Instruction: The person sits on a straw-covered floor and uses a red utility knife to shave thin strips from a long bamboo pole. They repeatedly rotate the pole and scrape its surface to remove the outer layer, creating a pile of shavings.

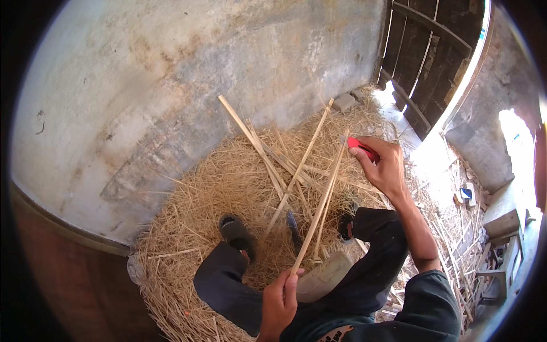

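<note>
My left hand (279, 302) is closed round the near end of a long, pale bamboo strip (314, 228) that slants up and away from me. At its far end, my right hand (384, 162) grips a red utility knife (363, 147), the blade close to the strip; whether it touches cannot be made out. A thinner sliver (325, 214) runs beside the strip. Beyond it, several more bamboo strips (250, 134) lie crossed over a heap of shavings (194, 211). A dark, blade-shaped tool (293, 228) lies between my feet.
A pale block (327, 277) stands between my legs. The stained wall (154, 97) rises behind the heap. At the far right are a dark plank door (424, 62) and a wooden rack (504, 256), with a small blue-and-white object (467, 194) on the floor.
</note>
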A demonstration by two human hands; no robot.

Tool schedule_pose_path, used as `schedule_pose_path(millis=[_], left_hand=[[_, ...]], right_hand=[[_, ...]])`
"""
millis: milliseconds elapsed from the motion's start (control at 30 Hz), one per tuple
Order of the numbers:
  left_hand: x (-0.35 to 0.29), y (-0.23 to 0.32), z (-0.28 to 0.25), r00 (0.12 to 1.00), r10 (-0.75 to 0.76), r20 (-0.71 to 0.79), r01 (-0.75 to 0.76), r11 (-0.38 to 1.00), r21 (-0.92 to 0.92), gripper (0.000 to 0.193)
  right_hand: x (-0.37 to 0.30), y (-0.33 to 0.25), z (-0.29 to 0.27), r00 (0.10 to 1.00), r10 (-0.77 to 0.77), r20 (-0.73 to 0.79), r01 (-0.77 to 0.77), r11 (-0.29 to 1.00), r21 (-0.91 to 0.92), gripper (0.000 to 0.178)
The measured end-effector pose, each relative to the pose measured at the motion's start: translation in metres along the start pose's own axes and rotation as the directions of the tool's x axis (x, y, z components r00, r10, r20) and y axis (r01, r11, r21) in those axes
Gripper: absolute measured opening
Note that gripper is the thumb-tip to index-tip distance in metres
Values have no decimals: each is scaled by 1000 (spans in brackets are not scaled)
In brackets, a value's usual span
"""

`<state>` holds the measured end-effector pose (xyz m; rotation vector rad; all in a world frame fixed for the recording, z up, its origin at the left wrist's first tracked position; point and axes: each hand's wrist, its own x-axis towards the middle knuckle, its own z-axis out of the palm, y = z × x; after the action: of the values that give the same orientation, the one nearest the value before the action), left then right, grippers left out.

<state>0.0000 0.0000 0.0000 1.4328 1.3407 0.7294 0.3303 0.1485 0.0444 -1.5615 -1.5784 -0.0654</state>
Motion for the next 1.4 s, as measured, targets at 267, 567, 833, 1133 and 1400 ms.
schedule_pose_path(millis=[267, 567, 833, 1133, 1400], left_hand=[[11, -4, -9, 998, 47, -37, -45, 998, 40, 29], [11, -3, -8, 999, 42, -14, -42, 999, -32, 31], [29, 10, -5, 994, 97, -56, -98, 995, -8, 29], [38, 12, 6, 973, 201, -114, -204, 979, -13, 28], [33, 20, 6, 978, 175, -115, -173, 985, 28, 27]], right_hand=[[6, 8, 23, 999, -43, -3, 43, 994, 98, 33], [1, 18, 15, 763, 202, 615, -646, 291, 706, 47], [-62, -26, 19, 955, -56, 291, -78, 900, 429, 33], [-103, -63, 27, 912, -338, 233, 280, 927, 249, 30], [-97, -59, 29, 937, -301, 178, 256, 937, 239, 27]])
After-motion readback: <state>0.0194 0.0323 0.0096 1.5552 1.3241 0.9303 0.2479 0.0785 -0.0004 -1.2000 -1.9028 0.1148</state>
